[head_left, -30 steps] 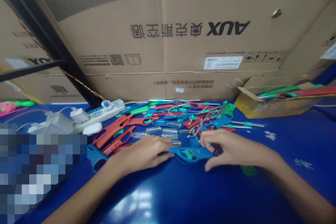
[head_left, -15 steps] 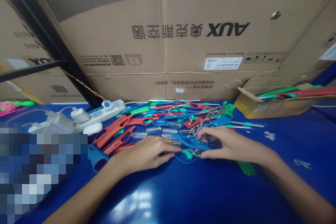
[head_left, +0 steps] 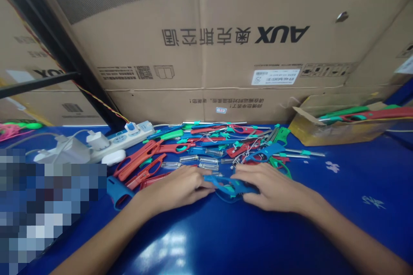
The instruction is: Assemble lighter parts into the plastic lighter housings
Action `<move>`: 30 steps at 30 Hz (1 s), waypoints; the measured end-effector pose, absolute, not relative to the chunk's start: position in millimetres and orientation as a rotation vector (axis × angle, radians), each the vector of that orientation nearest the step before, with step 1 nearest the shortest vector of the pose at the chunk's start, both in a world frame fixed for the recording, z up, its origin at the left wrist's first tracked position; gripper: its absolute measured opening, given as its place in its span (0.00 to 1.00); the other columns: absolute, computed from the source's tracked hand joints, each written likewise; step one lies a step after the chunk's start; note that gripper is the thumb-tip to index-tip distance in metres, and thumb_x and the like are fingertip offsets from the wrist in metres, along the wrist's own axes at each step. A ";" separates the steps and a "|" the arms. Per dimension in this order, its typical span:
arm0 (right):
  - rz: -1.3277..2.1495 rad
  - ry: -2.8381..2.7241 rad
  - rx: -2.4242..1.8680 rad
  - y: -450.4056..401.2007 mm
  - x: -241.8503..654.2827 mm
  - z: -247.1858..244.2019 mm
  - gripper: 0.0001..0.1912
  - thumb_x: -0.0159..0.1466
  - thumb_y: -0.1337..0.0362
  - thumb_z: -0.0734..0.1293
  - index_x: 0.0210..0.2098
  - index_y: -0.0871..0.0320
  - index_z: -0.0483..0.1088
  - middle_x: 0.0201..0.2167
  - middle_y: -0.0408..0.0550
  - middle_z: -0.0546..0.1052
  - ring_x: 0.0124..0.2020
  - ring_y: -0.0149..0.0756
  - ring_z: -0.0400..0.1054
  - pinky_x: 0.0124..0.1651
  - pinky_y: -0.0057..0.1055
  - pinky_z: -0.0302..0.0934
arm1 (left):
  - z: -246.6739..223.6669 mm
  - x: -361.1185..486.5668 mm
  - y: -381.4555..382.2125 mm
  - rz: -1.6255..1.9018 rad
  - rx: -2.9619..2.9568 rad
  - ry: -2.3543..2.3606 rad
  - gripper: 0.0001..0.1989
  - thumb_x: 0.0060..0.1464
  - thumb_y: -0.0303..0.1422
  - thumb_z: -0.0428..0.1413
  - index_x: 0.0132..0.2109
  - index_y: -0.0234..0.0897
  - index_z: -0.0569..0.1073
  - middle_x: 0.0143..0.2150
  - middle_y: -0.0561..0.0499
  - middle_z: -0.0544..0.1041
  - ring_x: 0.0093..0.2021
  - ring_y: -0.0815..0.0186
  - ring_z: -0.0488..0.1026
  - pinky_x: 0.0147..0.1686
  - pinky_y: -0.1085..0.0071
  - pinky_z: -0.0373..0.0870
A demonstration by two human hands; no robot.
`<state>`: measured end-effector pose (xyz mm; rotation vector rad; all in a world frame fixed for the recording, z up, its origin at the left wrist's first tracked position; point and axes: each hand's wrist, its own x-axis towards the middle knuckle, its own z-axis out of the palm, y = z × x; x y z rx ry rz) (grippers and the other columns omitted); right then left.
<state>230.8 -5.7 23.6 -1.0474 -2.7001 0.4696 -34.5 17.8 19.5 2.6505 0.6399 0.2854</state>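
Note:
A blue lighter casing with teal and white-wire parts inside lies low over the front of the pile, between my two hands. My left hand is closed, its fingertips pinching the casing's left end. My right hand grips the right end, thumb below and fingers on top. The two shell halves look laid together; whether they meet fully is hidden by my fingers. Just beyond are clear fuel tanks, another blue casing and thin white wires.
Red lighter casings and metal tubes spread across the blue table. A white power strip with chargers stands left. An open carton of lighters sits right, and a large cardboard sheet stands behind.
My right hand has shifted slightly down and closed over the casing's right end. The upper blue shell has come down over the lower one. My left fingers now hold its left end.

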 end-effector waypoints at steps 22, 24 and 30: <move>0.578 -2.676 -1.043 -0.6 234.4 20.2 0.17 0.59 0.69 0.65 0.48 0.55 0.73 0.45 0.49 0.77 0.44 0.41 0.71 0.45 0.35 0.62 | 16.3 -34.6 21.3 0.301 2.567 0.648 0.15 0.67 0.30 0.53 0.58 0.42 0.72 0.54 0.47 0.77 0.51 0.61 0.76 0.53 0.63 0.71; 0.595 -2.669 -1.038 -0.4 234.5 19.9 0.17 0.60 0.70 0.65 0.48 0.55 0.74 0.45 0.48 0.77 0.44 0.40 0.71 0.46 0.35 0.62 | 16.8 -34.6 21.1 0.308 2.567 0.637 0.16 0.67 0.30 0.53 0.60 0.42 0.71 0.56 0.46 0.76 0.53 0.61 0.75 0.53 0.63 0.71; 0.619 -2.670 -1.064 0.1 234.0 19.2 0.17 0.59 0.69 0.66 0.48 0.56 0.74 0.45 0.48 0.77 0.45 0.40 0.72 0.46 0.35 0.63 | 16.1 -35.1 21.9 0.316 2.574 0.636 0.15 0.67 0.30 0.53 0.59 0.42 0.71 0.55 0.47 0.77 0.53 0.61 0.75 0.54 0.64 0.71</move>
